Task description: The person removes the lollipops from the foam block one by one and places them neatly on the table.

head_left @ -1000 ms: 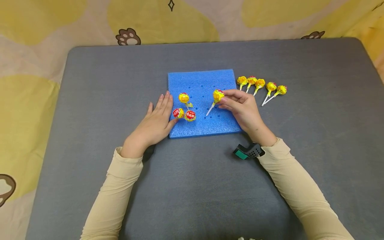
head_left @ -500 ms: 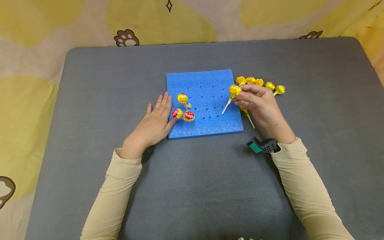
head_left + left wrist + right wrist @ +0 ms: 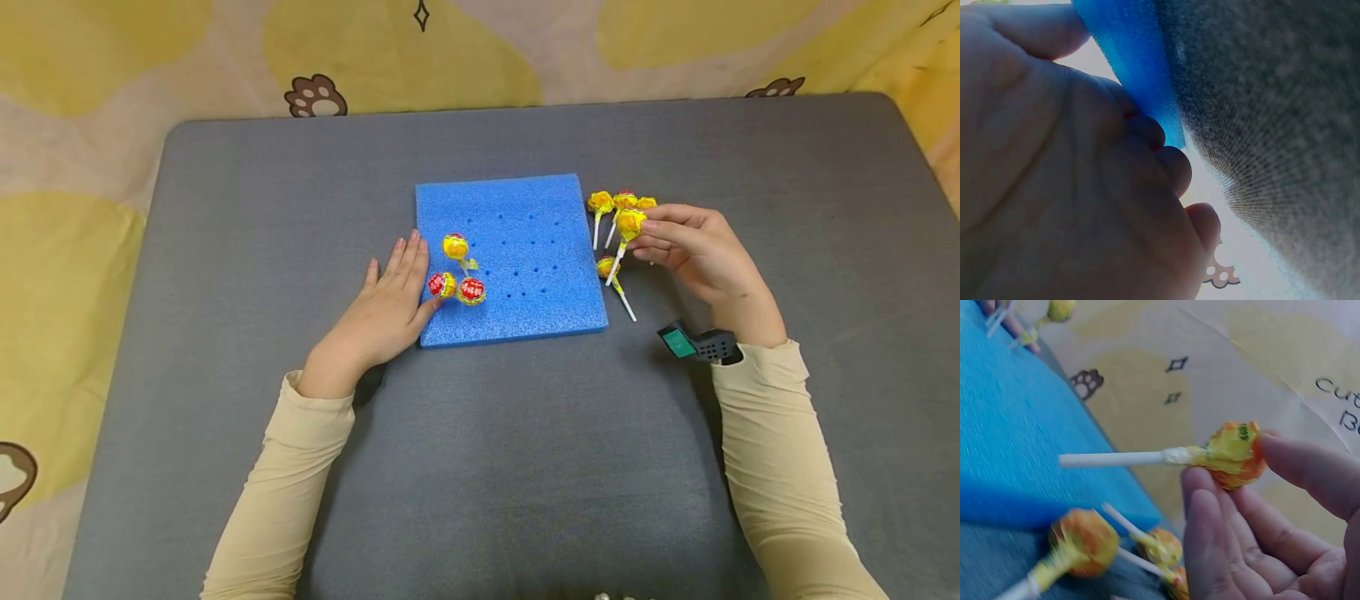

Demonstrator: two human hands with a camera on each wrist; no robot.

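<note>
A blue foam board (image 3: 517,318) with rows of small holes lies on the table, and three yellow-and-red wrapped lollipops (image 3: 455,247) stand in its left part. My left hand (image 3: 382,308) lies with straight fingers along the board's left edge, its thumb by the lowest lollipops. In the left wrist view the fingertips (image 3: 1175,169) meet the blue edge. Right of the board, my right hand (image 3: 701,254) pinches another lollipop (image 3: 1232,456) by its wrapped head. Its white stick points down and toward the board, free of the foam.
Several lollipops (image 3: 600,203) lie beside the board's upper right edge, some hidden behind the right hand. One more lollipop (image 3: 606,267) lies nearer, its stick toward the person. The grey table (image 3: 480,467) meets a yellow patterned cloth (image 3: 480,58) at the back.
My right hand has moved right, off the board, carrying its lollipop over beside the loose ones. The near lollipop right of the board has come into view. My left hand stays put.
</note>
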